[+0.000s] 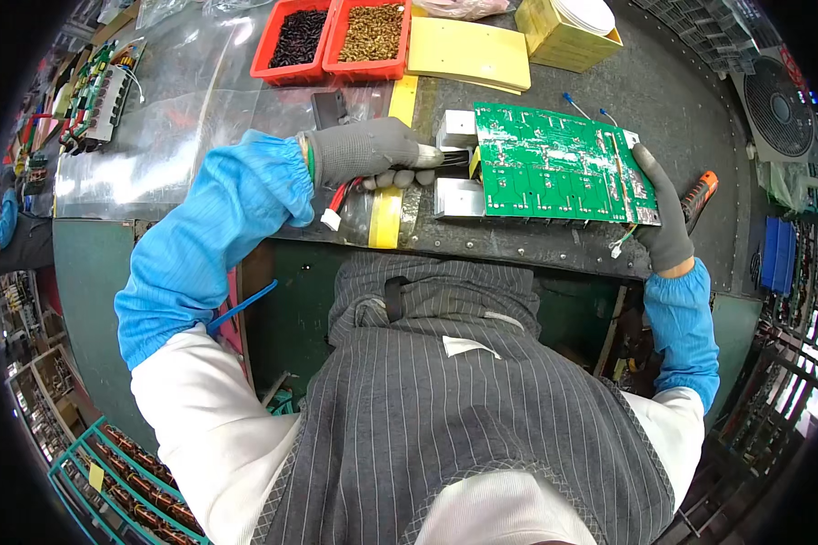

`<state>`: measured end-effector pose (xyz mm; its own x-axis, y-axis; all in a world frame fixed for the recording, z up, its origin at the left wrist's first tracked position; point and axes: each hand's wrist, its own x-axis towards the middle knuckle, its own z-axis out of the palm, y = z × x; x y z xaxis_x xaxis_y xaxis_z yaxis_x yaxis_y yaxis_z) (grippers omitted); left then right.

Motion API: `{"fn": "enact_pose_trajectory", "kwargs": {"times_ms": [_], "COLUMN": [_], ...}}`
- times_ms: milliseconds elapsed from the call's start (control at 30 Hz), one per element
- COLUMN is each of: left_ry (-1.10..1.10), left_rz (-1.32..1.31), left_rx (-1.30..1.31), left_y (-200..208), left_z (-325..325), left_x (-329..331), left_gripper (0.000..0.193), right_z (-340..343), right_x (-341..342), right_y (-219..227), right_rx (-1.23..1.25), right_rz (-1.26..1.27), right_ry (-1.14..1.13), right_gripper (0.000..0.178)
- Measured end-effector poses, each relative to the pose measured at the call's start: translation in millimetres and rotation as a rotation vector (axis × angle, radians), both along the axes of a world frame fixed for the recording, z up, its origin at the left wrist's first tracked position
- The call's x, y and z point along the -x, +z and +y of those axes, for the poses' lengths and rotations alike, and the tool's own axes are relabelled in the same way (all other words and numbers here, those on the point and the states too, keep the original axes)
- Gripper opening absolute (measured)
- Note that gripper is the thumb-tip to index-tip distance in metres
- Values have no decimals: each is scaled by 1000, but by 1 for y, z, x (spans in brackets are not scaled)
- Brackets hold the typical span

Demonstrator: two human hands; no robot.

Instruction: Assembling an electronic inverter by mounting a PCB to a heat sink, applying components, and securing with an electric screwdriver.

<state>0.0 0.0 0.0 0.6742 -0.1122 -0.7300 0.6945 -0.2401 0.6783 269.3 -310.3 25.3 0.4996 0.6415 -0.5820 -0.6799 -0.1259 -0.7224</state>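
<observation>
A green circuit board point(554, 191) lies underside up near the table's front edge, with silver heat sinks point(460, 198) sticking out at its left end. My right hand point(668, 218), in a grey glove, grips the board's right edge. At the left end, my left hand point(364, 153), gloved in grey too, is closed on dark wires point(454, 158) that run to the board beside a yellow part point(475, 162). Red and black leads with a white connector point(331, 220) hang below the left hand. Another small white plug point(617, 250) dangles from the board's lower right corner.
Red bins of dark point(298, 38) and brass-coloured point(370, 33) small parts stand at the back, beside yellow sheets point(468, 50) and a yellow box point(568, 41). An orange-handled tool point(701, 193) lies right of my hand. Another assembled board point(109, 100) sits far left; a fan point(778, 107) stands right.
</observation>
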Motion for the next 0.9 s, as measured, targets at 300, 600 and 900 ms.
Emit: {"fn": "enact_pose_trajectory", "kwargs": {"times_ms": [300,600,900], "left_ry": [-21,-12,39], "left_rz": [-852,-835,-891], "left_rx": [-717,-673,-626], "left_y": [44,4,10], "left_z": [-46,-79,-71], "left_x": [34,34,32], "left_gripper": [48,50,47], "right_z": [4,2,-8], "right_x": [6,4,7], "right_y": [8,4,-29], "right_rx": [-49,-3,-38], "right_rz": [19,11,-104], "right_ry": [40,33,32], "right_gripper": [38,38,49]}}
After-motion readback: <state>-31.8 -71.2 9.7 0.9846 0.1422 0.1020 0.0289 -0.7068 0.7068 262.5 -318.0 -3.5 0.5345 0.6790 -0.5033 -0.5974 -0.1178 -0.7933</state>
